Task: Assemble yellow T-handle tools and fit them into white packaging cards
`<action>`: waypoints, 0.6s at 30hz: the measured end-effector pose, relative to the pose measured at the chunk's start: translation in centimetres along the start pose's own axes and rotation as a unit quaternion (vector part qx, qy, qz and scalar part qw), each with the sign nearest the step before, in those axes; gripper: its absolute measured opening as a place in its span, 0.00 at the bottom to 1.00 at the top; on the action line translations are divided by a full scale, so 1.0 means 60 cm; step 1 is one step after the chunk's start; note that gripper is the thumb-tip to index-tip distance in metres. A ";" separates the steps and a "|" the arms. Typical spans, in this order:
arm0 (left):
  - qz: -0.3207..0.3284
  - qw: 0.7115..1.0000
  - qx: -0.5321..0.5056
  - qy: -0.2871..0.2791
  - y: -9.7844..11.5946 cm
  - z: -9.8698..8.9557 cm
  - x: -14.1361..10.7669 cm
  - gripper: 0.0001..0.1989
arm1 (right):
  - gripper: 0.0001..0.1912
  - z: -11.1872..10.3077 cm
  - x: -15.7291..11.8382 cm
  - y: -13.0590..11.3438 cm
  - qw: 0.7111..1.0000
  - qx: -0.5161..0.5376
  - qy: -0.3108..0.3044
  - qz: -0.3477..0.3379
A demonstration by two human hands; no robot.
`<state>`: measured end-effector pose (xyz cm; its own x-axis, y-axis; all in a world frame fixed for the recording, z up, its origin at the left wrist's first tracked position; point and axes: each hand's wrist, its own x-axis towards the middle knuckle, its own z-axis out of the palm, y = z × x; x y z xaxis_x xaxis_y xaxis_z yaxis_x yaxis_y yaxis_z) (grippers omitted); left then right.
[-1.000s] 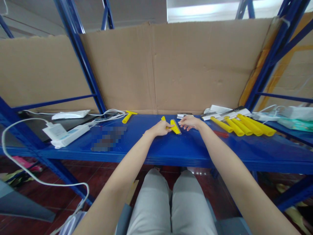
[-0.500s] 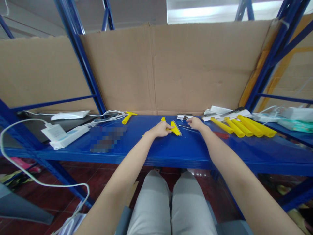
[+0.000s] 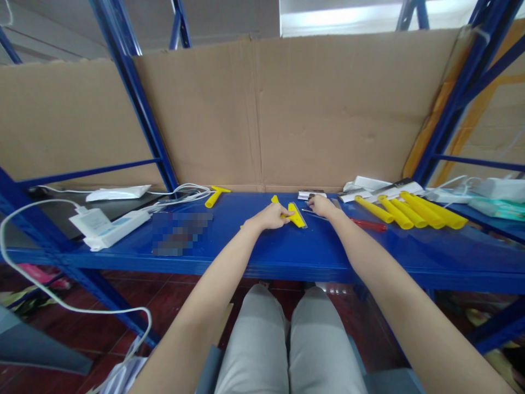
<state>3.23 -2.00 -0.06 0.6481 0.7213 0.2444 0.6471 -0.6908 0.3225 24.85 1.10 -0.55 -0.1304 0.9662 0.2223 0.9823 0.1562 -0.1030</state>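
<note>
My left hand (image 3: 273,216) is closed round a yellow scraper (image 3: 297,216), whose wide head with a clear edge sticks out to the right of my fingers. My right hand (image 3: 322,206) reaches down to the blue shelf just beyond that head, its fingers bent together at the tips. Whatever lies under those fingertips is too small to make out. Just behind them is a small white and black packet (image 3: 305,195). A red-handled screwdriver (image 3: 369,225) lies beneath my right wrist, its metal shaft pointing left.
Several yellow handles (image 3: 422,210) lie in a row at the right, before white and black packets (image 3: 381,190). Another yellow scraper (image 3: 215,196) rests at the back left, near white cables and a power strip (image 3: 117,230). Cardboard (image 3: 328,109) closes off the back.
My right hand has shifted slightly left, over small pieces on the shelf, and more of the red screwdriver handle shows. The left hand keeps its hold on the scraper.
</note>
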 end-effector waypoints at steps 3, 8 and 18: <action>0.002 1.000 -0.001 0.003 0.001 0.000 -0.001 0.17 | 0.13 0.003 0.004 0.002 0.999 0.027 0.012 0.027; 0.004 1.000 -0.011 0.002 -0.001 0.002 0.000 0.16 | 0.11 0.009 0.009 0.005 0.998 0.023 -0.002 0.058; 0.017 1.000 -0.014 -0.012 0.001 -0.003 0.000 0.15 | 0.10 -0.006 -0.006 -0.005 0.995 0.084 0.038 0.030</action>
<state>3.19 -2.03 0.15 0.6788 0.6960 0.2339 0.6138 -0.7127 0.3394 24.65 0.64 -0.24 -0.0544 0.9577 0.2826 0.9507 0.1362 -0.2786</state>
